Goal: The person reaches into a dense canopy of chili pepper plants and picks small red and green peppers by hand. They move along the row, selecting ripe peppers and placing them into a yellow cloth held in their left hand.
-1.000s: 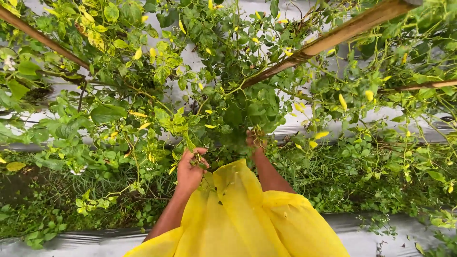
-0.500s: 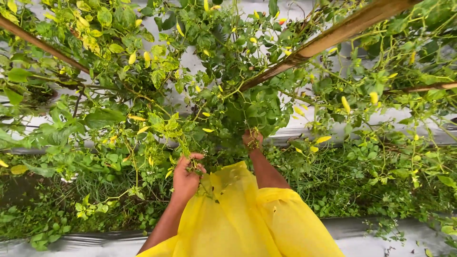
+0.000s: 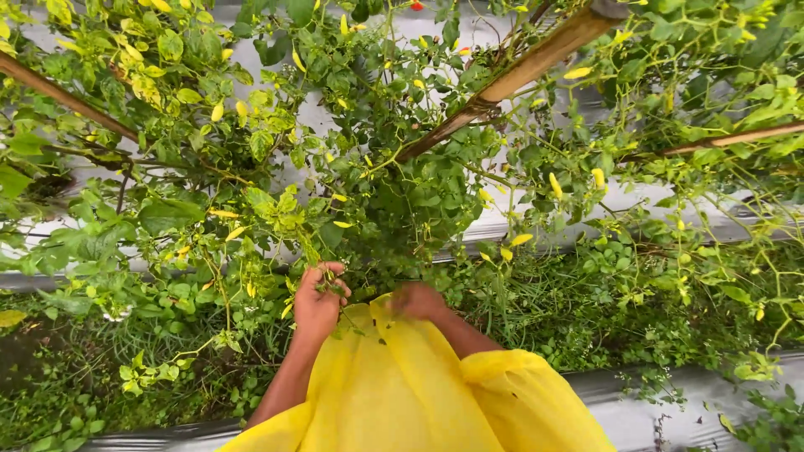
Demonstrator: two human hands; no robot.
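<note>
Since the earlier frames the right hand (image 3: 416, 300) has dropped from the stems of the leafy green pepper bush (image 3: 402, 192) down to the rim of the bright yellow cloth pouch (image 3: 394, 385) and now shows only as a blur, so whether its fingers are apart or together cannot be told. The left hand (image 3: 318, 300) has stayed at much the same spot by the left edge of the pouch mouth; its fingers are curled together around a few thin green stems or pods, though what exactly they pinch is too small to make out. The pouch hangs open between the two forearms, and its upper edge touches both hands. The bush rises just above the hands, hung with small pale yellow peppers (image 3: 554, 184) scattered among the leaves and one red pepper (image 3: 416, 5) at the top edge. A slanted brown wooden stake (image 3: 519, 71) crosses the foliage from the upper right and a second brown stake (image 3: 67, 96) from the upper left, both partly covered by leaves. Silver-grey plastic mulch sheeting (image 3: 636, 398) runs under the plants, with low green weeds (image 3: 569, 310) crowding the strip between hands and sheeting.
</note>
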